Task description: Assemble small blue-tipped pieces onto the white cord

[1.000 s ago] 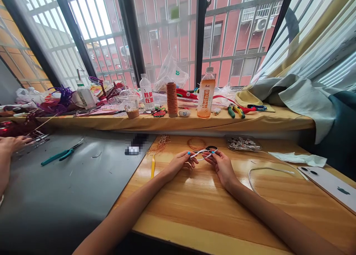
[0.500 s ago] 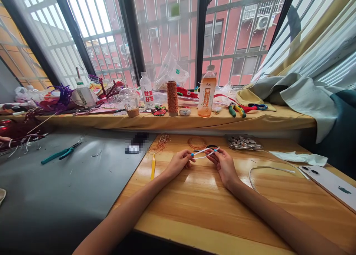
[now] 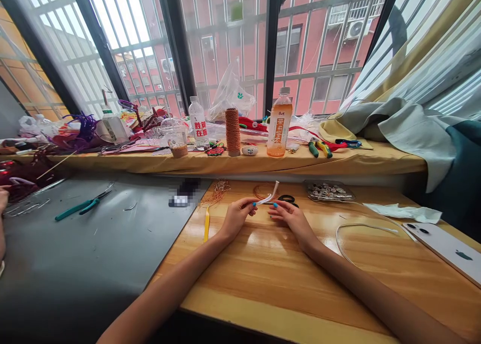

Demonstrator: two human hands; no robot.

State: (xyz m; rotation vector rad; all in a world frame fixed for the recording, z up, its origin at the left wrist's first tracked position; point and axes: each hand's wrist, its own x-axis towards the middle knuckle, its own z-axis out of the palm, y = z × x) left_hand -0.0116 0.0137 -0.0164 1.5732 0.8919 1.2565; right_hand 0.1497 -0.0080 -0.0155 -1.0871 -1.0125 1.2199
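My left hand (image 3: pixel 239 216) is closed, pinching a white cord (image 3: pixel 269 199) between thumb and fingertips. The cord is doubled over, and its free part bends up and to the right. My right hand (image 3: pixel 291 219) is just right of the cord, fingers loosely curled and apart, seemingly holding nothing; whether a fingertip brushes the cord I cannot tell. Behind my hands lie black-handled scissors (image 3: pixel 287 199) and a coil of copper-coloured wire (image 3: pixel 259 191), both partly hidden. Left of my left hand is a yellow tool like tweezers (image 3: pixel 206 224).
A clear tray of small pieces (image 3: pixel 328 191), a pale cord (image 3: pixel 340 229), a tissue (image 3: pixel 404 213) and a phone (image 3: pixel 447 246) lie rightward. Teal-handled pliers (image 3: pixel 80 209) rest on the grey mat (image 3: pixel 93 264). Bottles and a thread spool (image 3: pixel 232 132) line the sill. Another person's hand (image 3: pixel 3 199) shows far left.
The cord was stretched as a loop between both hands. Its right part has come away from my right hand and points upward. The other person's hand has come further into view.
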